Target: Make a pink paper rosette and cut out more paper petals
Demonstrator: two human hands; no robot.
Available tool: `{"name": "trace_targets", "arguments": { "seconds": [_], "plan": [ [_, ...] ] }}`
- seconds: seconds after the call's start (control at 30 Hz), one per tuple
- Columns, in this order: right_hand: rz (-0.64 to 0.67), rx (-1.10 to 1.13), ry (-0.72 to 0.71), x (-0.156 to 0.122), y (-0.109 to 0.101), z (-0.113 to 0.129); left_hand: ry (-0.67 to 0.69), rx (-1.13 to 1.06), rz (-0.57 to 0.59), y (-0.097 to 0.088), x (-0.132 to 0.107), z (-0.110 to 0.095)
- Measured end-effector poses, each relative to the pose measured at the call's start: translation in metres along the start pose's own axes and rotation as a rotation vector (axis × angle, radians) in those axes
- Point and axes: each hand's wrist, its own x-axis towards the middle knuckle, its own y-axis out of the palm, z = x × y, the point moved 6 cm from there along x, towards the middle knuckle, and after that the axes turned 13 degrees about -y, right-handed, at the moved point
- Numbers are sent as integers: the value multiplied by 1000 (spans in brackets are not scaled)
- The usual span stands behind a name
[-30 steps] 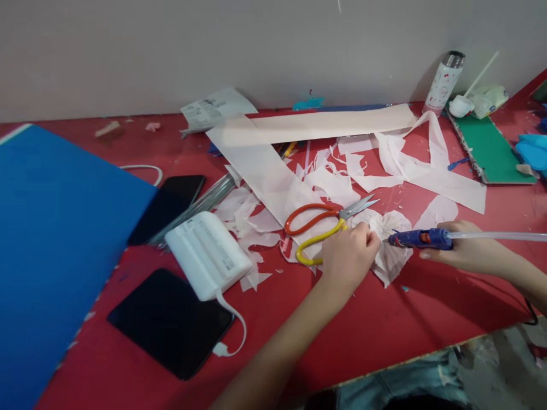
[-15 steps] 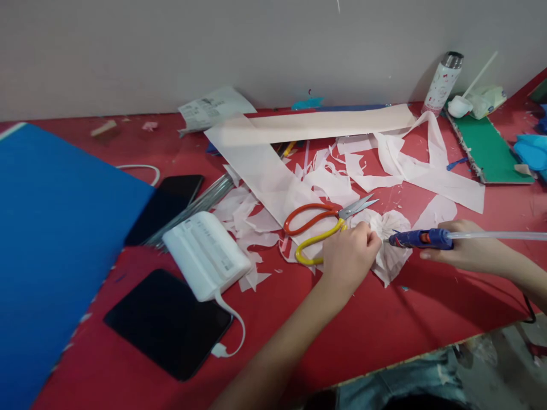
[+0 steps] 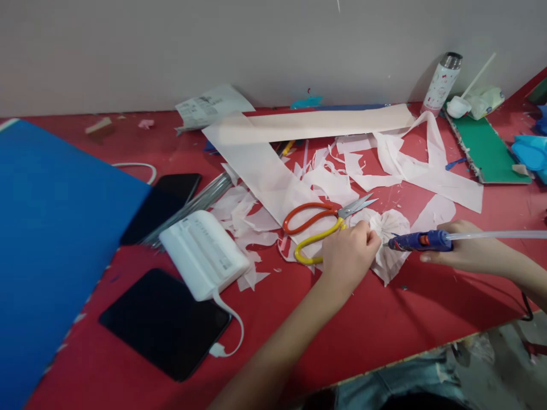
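My left hand (image 3: pixel 348 256) is closed, pinching a gathered piece of white tissue paper (image 3: pixel 388 236) against the red table (image 3: pixel 384 319). My right hand (image 3: pixel 464 250) grips a blue glue gun (image 3: pixel 421 241) with a clear glue stick sticking out behind it; its nozzle points left, nearly touching the tissue beside my left fingers. Scissors (image 3: pixel 318 225) with one orange and one yellow handle lie just left of my left hand, blades toward the tissue.
White tissue strips and scraps (image 3: pixel 299 176) litter the table's middle. A blue sheet (image 3: pixel 55 239) covers the left. Two dark phones (image 3: pixel 164 322), a white power bank (image 3: pixel 204 253) and metal wires (image 3: pixel 192 205) lie left of centre. A bottle (image 3: pixel 442 84) and green board (image 3: pixel 487 149) stand back right.
Both hands stay in place on the tissue and glue gun. The view has drifted slightly, nothing else has moved.
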Motion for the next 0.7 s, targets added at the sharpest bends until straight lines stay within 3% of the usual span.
{"name": "trace_targets", "arguments": {
  "seconds": [0.3, 0.5, 0.7],
  "plan": [
    [68, -35, -30, 0, -1, 3, -4, 14, 0, 0, 0, 1],
    [46, 5, 30, 0, -3, 1, 0, 2, 2, 0, 1, 1],
    [29, 3, -7, 3, -8, 4, -6, 3, 1, 0, 0, 1]
  ]
}}
